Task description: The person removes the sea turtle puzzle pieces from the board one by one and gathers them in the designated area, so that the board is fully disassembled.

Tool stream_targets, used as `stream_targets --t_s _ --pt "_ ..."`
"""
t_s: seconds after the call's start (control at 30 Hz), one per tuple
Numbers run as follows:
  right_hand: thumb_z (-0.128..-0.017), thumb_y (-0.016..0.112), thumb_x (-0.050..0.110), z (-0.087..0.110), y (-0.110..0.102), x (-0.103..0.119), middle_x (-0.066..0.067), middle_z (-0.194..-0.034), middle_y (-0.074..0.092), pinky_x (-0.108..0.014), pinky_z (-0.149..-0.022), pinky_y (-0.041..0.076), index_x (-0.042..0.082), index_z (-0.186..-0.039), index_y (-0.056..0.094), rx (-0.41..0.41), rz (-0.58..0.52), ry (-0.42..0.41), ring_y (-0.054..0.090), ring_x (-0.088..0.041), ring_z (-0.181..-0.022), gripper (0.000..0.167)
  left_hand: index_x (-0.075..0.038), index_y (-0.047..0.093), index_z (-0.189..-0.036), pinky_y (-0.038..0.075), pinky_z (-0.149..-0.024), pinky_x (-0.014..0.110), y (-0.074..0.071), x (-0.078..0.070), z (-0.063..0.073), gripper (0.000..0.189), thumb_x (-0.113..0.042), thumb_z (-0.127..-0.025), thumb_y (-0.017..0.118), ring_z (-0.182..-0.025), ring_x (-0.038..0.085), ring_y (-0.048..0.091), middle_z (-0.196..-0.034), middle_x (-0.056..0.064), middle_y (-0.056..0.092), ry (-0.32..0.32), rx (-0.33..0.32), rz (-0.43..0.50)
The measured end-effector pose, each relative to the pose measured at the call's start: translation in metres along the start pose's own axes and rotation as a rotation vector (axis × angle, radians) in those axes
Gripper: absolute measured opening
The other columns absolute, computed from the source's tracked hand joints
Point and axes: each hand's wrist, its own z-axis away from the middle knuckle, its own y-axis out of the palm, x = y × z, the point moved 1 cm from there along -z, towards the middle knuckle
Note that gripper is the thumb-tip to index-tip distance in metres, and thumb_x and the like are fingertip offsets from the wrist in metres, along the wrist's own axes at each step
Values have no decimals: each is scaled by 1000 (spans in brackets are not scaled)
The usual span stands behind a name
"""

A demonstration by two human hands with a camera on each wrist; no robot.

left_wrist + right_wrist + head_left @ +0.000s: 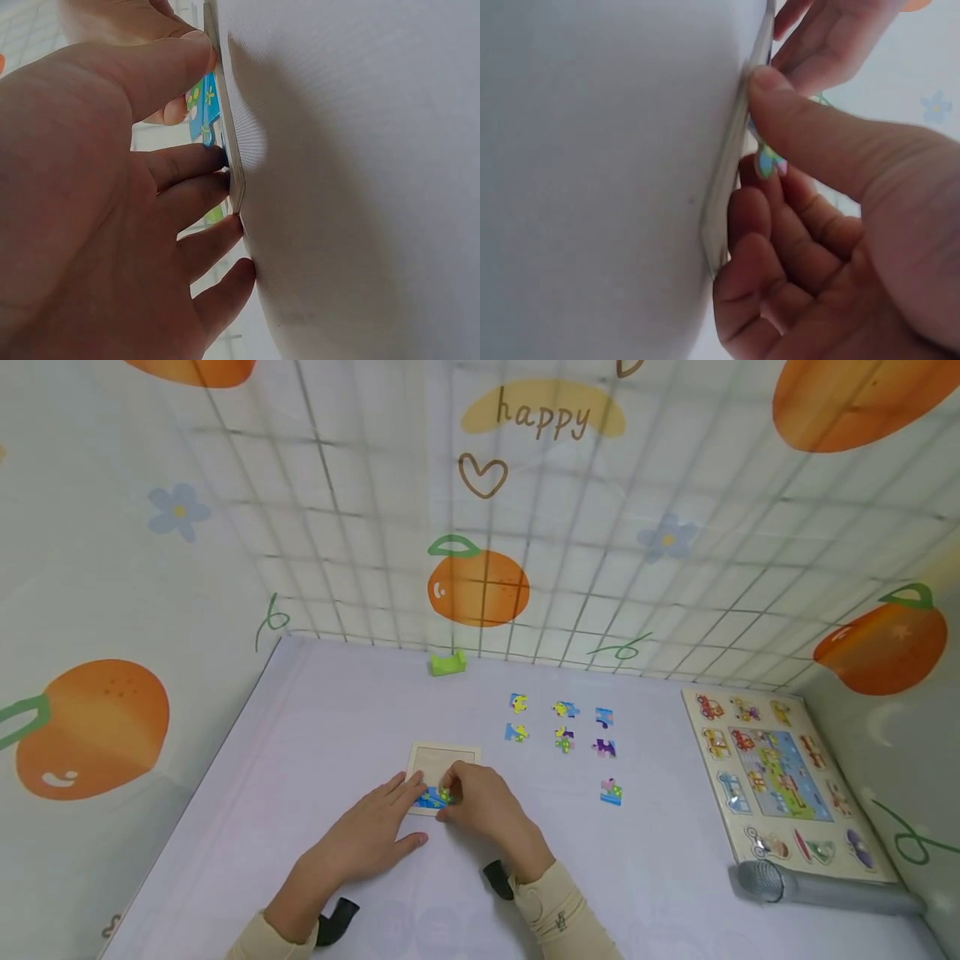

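Observation:
A small wooden puzzle tray (pixel 450 751) lies in front of me, with blue puzzle pieces (pixel 429 799) along its near edge. My left hand (pixel 367 831) rests at the tray's left side, fingers extended and fingertips along its rim. Over the tray's near right part, my right hand (pixel 483 802) curls its fingers and pinches a green, blue and pink puzzle piece (pixel 769 162), which stands tilted up from the tray. The right thumb is right at the tray's edge in the right wrist view. Several loose puzzle pieces (pixel 564 740) lie spread to the right of the tray.
A bright green block (pixel 447 663) stands at the back of the table. On the right lies a picture puzzle board (pixel 787 777), with a grey microphone (pixel 832 889) along its near edge. A printed cloth over a wire grid (pixel 360 552) rises behind.

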Motion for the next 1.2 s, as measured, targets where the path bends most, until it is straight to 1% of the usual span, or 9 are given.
stream_targets --t_s 0.2,0.3,0.4,0.57,0.73,1.0,1.2 --pt "-90 79 16 1 0 -2 7 -84 70 -22 -71 50 17 -95 67 -21 -63 13 58 -6 -75 13 -7 43 -154 30 -124 56 -1 0 0 70 -42 -99 66 -156 35 26 -168 9 31 2 4 9" --pt "-93 75 16 2 -2 -4 8 -84 70 -22 -71 50 17 -94 69 -17 -121 27 58 -6 -75 7 -7 43 -154 30 -123 56 -2 0 0 70 -42 -99 66 -156 35 26 -168 8 31 4 6 18" --pt "-94 73 15 3 -7 -6 7 -83 69 -23 -71 49 17 -95 69 1 -178 40 58 -8 -75 5 -7 43 -154 30 -124 56 -2 0 1 69 -41 -99 66 -156 35 26 -168 8 31 6 2 15" --pt "-95 72 15 4 -19 -15 4 -87 71 -27 -72 50 17 -97 69 8 -219 67 60 -10 -78 4 -6 43 -154 29 -124 56 -1 1 1 69 -39 -98 67 -156 35 26 -168 9 32 9 -10 16" --pt "-95 72 16 7 -34 -30 2 -89 71 -29 -73 50 18 -96 69 -30 -195 115 61 -12 -80 4 -6 44 -153 30 -124 55 0 1 1 68 -40 -98 67 -156 35 27 -167 9 33 5 -17 0" --pt "-94 74 19 18 -62 -58 -1 -90 72 -30 -68 49 16 -94 69 -91 -158 236 61 -17 -79 6 -6 45 -153 31 -124 55 0 1 1 67 -40 -99 66 -156 34 28 -167 9 33 12 -20 -6" --pt "-93 73 20 29 -80 -81 -4 -96 74 -31 -70 50 15 -96 69 -113 -113 290 64 -19 -87 7 -6 45 -153 31 -124 54 -1 0 2 67 -41 -99 66 -156 34 27 -167 9 33 6 -20 0"
